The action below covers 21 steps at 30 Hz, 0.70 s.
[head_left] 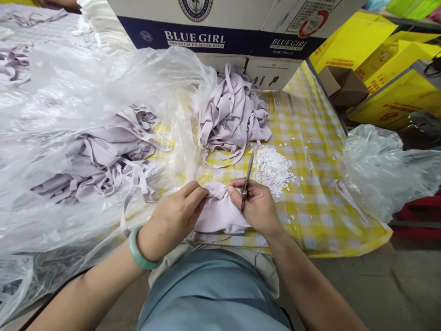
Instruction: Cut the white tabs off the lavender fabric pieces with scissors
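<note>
A piece of pale lilac fabric (222, 215) lies at the table's front edge between my hands. My left hand (175, 209) is closed, pinching its upper left edge. My right hand (257, 204) grips a small pair of scissors (248, 171), blades pointing up and away from me, while its thumb and forefinger pinch the fabric's upper right edge. Beyond the hands sits a heap of lilac garments (234, 110) with thin straps. Small white scraps (274, 170) are piled just past my right hand. More lilac pieces (103, 145) lie to the left among clear plastic.
A cardboard beer box (213, 39) stands at the back. Clear plastic sheeting (113, 76) spreads over the left side. A yellow checked tablecloth (320, 197) covers the table. Right are a crumpled plastic bag (386, 172) and yellow bags (358, 39). Another person's arm (65, 4) shows top left.
</note>
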Available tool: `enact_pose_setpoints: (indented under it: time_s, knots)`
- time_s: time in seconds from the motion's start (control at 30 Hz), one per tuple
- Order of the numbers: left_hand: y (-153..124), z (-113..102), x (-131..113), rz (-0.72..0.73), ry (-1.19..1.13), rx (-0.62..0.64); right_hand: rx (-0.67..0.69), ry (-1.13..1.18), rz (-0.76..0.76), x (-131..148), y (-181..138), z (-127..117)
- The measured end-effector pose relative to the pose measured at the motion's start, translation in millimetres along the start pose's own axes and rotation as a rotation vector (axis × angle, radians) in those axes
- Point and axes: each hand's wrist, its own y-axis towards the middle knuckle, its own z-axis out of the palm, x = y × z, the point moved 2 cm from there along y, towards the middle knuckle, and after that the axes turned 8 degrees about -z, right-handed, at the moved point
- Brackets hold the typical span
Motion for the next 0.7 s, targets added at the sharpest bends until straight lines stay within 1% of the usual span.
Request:
enact_pose_setpoints:
  time_s: [0.07,0.17,0.2,0.23,0.3,0.37,0.43,0.5,0.57,0.63,0.7]
  knots:
    - [0,-8,-1,-0.001,-0.046,0.103,0.024,0.014,-0.010,3,6,0]
    - [1,-17,-6,-0.132,-0.367,0.300,0.045,0.035,-0.052,2,11,7]
    - [2,-19,-8,-0.173,-0.481,0.324,0.055,0.059,-0.059,0,11,12]
    - [3,-20,-10,-0.195,-0.577,0.308,0.063,0.093,-0.063,-3,10,17]
    - [5,-17,-12,-0.180,-0.722,0.200,0.076,0.194,-0.054,-8,7,29]
    - [7,-9,-13,-0.161,-0.873,0.099,0.063,0.307,-0.028,-12,3,40]
    - [9,1,-14,-0.186,-1.051,0.035,0.039,0.367,-0.017,-13,1,45]
    - [11,9,-16,-0.229,-1.194,-0.019,0.030,0.337,-0.029,-13,0,44]
    - [14,11,-17,-0.254,-1.231,-0.077,0.021,0.248,-0.048,-14,-2,40]
    - [19,3,-16,-0.248,-1.173,-0.148,-0.019,0.144,-0.082,-19,-4,34]
    - [23,-11,-12,-0.241,-1.149,-0.215,-0.058,0.049,-0.142,-24,-7,28]
